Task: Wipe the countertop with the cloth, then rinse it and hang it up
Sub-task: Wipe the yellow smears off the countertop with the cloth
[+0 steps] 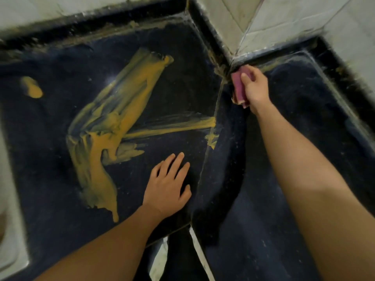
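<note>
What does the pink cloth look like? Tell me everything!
The cloth is pinkish-purple and looks like soft fabric, bunched into a small thick wad. Its lower end shows a pale edge with a yellow stain. The right hand grips it from above and covers much of it. It sits at the back of the dark countertop, right by the corner of the tiled wall, and seems to press on the surface there.

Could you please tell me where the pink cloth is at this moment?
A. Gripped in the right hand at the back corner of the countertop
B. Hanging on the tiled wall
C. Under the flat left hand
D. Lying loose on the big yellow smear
A: the right hand grips the pink cloth at the countertop corner below the tiled wall, while the left hand rests flat and bare beside the yellow smear.
</note>
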{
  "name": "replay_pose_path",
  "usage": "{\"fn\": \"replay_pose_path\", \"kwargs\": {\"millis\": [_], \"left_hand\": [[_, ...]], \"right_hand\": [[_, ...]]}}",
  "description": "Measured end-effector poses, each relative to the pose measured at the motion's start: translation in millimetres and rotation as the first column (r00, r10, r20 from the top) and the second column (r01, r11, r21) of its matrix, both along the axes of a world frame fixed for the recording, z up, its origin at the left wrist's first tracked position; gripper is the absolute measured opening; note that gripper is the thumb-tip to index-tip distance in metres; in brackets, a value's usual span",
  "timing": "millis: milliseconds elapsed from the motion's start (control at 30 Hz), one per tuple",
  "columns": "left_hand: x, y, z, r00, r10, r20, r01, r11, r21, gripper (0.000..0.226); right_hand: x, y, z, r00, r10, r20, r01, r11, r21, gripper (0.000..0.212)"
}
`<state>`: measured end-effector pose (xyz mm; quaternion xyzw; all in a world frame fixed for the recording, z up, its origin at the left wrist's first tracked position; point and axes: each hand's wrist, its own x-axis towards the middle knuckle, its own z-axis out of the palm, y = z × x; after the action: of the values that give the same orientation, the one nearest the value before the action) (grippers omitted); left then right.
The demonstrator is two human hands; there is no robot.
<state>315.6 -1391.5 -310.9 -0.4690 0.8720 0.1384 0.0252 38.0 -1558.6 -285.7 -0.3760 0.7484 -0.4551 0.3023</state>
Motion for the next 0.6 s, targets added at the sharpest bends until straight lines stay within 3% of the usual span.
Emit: {"fn": "replay_pose_path", "kwargs": {"millis": [133,233,467,600], "left_hand": [[0,-2,0,1.000,-0.008,-0.009,0.008,1.000,-0.003,0.053],[0,-2,0,1.000,0.000,-0.009,0.000,1.000,-0.020,0.054],[-1,0,-3,0.999,0.002,-0.043,-0.007,0.995,-0.100,0.055],[-1,-1,-7,0.998,-0.004,-0.058,-0.003,0.992,-0.128,0.055]], "right_hand": [[-4,-14,-16,0.977,0.085,-0.194,-0.079,0.996,0.036,0.018],[7,0,-25,0.921,0.246,-0.302,-0.235,0.969,0.073,0.023],[41,33,-22,0.907,0.368,-0.204,-0.365,0.929,0.054,0.024],[64,71,-22,0.867,0.458,-0.197,-0.442,0.888,0.124,0.025]]}}
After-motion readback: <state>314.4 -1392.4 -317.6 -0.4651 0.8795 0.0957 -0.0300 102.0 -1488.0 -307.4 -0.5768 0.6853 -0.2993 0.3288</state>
